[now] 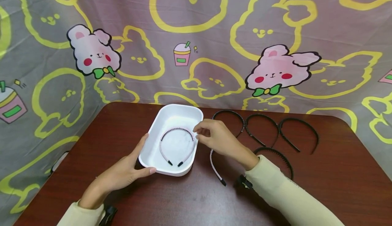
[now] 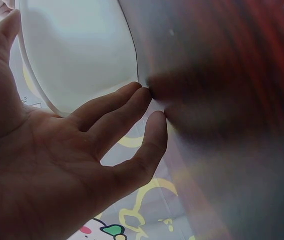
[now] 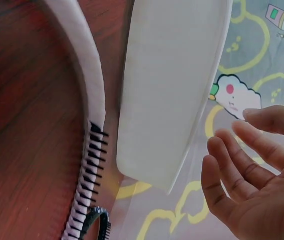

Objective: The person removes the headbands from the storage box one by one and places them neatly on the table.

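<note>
A white tray [image 1: 171, 168] stands on the table, holding a pale pink headband [image 1: 160, 147] with dark teeth and black tips. My left hand [image 1: 122, 173] spans the tray's near-left corner, its thumb against the front rim and its fingers, fairly straight in the left wrist view, along the outer wall. Above the right rim hovers my right hand [image 1: 218, 137], its fingers loosely bent and holding nothing. A second pale pink headband [image 3: 94, 75] lies on the table right of the tray; in the head view my right hand hides part of it.
Several black headbands lie at the right, among them one at the far right [image 1: 315, 134] and a toothed one [image 1: 286, 159] partly behind my right sleeve [image 1: 281, 185]. The brown table [image 1: 183, 202] ends at a patterned cloth [image 1: 214, 42] behind.
</note>
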`<state>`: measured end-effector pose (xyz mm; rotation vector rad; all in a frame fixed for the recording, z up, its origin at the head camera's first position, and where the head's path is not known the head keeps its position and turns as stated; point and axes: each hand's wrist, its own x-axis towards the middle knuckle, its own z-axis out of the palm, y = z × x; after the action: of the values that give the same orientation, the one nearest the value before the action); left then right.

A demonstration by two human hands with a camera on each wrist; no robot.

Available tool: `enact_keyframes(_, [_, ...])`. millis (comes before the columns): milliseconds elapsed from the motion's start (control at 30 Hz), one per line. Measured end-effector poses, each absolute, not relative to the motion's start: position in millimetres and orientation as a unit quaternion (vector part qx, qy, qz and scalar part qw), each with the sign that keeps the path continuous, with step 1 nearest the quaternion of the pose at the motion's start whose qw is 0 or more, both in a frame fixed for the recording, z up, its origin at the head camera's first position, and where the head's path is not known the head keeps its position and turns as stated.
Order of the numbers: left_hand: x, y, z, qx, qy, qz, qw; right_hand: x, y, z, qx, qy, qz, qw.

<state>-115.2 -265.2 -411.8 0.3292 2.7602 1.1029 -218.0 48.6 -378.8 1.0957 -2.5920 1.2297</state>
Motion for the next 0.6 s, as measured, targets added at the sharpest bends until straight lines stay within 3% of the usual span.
enact_keyframes(600, [-115, -263, -411, 0.106, 0.919, 0.371, 0.08, -240, 14, -386, 0.374, -0.835, 0.404, -0.01])
